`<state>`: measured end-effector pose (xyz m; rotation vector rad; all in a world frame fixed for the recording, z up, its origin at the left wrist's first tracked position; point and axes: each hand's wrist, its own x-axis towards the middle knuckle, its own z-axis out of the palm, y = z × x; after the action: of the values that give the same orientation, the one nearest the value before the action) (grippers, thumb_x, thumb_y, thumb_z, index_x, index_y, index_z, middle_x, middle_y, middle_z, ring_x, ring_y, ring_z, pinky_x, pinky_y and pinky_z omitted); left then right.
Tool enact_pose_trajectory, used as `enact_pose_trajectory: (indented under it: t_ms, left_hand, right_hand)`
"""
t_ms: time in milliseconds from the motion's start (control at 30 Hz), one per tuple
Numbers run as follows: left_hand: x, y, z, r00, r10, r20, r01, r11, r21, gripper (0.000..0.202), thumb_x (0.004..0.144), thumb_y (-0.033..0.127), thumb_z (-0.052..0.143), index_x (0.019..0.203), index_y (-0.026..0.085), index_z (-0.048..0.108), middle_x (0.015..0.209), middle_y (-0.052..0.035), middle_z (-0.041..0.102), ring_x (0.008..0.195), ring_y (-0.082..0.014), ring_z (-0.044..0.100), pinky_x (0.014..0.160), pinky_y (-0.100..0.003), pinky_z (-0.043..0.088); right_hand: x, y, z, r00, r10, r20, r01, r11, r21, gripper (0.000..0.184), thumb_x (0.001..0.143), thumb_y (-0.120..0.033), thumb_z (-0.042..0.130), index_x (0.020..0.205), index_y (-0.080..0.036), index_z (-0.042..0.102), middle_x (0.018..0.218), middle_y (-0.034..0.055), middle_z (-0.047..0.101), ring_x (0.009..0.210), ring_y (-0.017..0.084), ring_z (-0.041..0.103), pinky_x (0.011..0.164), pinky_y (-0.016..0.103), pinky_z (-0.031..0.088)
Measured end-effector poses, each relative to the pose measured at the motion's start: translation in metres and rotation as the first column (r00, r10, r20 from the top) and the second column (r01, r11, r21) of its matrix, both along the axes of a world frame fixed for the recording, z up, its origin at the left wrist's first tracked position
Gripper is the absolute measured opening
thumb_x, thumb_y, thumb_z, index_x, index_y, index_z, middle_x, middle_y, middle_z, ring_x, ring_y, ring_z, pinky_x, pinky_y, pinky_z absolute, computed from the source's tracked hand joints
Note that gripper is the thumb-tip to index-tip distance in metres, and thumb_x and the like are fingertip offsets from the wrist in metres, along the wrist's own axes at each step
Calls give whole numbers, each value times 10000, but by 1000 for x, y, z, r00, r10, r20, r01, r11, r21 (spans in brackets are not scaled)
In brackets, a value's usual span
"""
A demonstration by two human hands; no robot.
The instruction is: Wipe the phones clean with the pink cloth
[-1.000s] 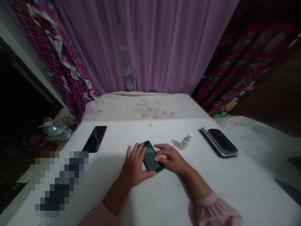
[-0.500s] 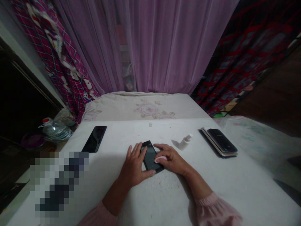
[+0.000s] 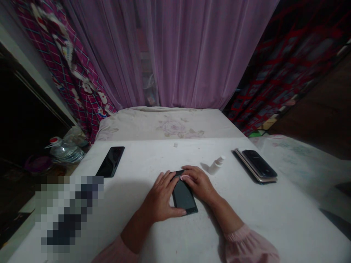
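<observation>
A black phone (image 3: 183,195) lies screen up on the white table (image 3: 170,233), between my two hands. My left hand (image 3: 161,199) holds its left edge, fingers along the side and thumb at the near corner. My right hand (image 3: 197,183) rests on the phone's far right end, fingers closed on a small pink pad (image 3: 184,177) pressed against the top of the screen.
Another black phone (image 3: 110,161) lies at the left of the table. A small white spray bottle (image 3: 216,164) stands right of my hands. Two stacked phones (image 3: 257,165) lie at the right. A flowered cushion (image 3: 170,124) and purple curtain (image 3: 178,54) are behind.
The phone between my hands has slid nearer to me and turned straighter. My right hand with the pink pad has moved from the screen's middle to its far end.
</observation>
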<state>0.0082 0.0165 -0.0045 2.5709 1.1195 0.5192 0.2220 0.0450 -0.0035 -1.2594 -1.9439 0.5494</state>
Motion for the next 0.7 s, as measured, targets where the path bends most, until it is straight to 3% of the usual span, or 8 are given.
enact_pose_trajectory:
  t_ms: [467, 700]
  left_hand:
    - [3, -2, 5, 996, 24, -86, -25, 1000, -13, 964, 709, 637, 721, 1475, 185, 350, 1524, -176, 382, 1413, -362, 331, 1170, -615, 145]
    - [2, -1, 5, 995, 22, -97, -21, 1000, 9, 924, 754, 668, 660, 1462, 149, 370, 1521, -193, 381, 1415, -358, 329, 1166, -614, 151]
  right_hand:
    - [-1, 2, 1, 997, -53, 60, 54, 998, -11, 183, 908, -299, 556, 907, -227, 723, 924, 62, 747, 879, 229, 664, 815, 375, 496]
    - [11, 1, 5, 985, 173, 28, -171, 984, -44, 147, 875, -336, 633, 861, -243, 745, 1199, 97, 688, 1112, 252, 626, 947, 434, 464]
